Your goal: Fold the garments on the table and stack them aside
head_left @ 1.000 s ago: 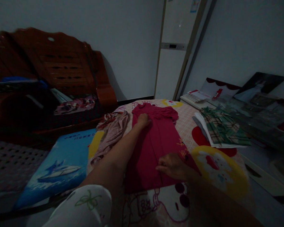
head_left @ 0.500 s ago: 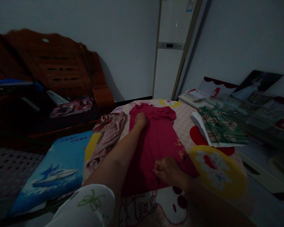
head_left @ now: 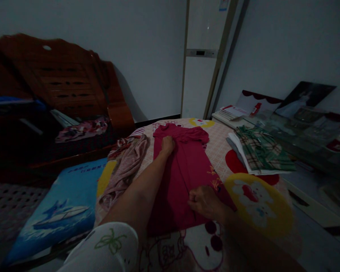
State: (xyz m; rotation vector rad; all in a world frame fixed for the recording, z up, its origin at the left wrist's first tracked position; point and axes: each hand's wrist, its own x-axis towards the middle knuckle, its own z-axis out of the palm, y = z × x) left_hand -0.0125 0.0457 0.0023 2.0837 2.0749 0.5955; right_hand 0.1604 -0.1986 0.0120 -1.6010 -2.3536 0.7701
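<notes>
A dark pink short-sleeved shirt (head_left: 170, 189) with small yellow embroidery lies spread on a patterned cloth (head_left: 215, 158). My left hand (head_left: 167, 145) is closed on the shirt near its collar end, the arm stretched over the garment. Closer to me, my right hand (head_left: 204, 201) grips the shirt fabric in a pinch near the lower hem. A crease runs between the two hands. The shirt's sleeves lie bunched at the far end.
A crumpled light-brown garment (head_left: 127, 166) lies left of the shirt. Folded clothes with a green plaid piece (head_left: 262, 149) sit at the right. A wooden chair (head_left: 70, 87), a blue printed bag (head_left: 62, 200) and a glass shelf (head_left: 300, 128) surround the table.
My right hand has shifted slightly to the right, with the fabric pulled along at the crease. The left hand stays by the collar end. The view has turned a little.
</notes>
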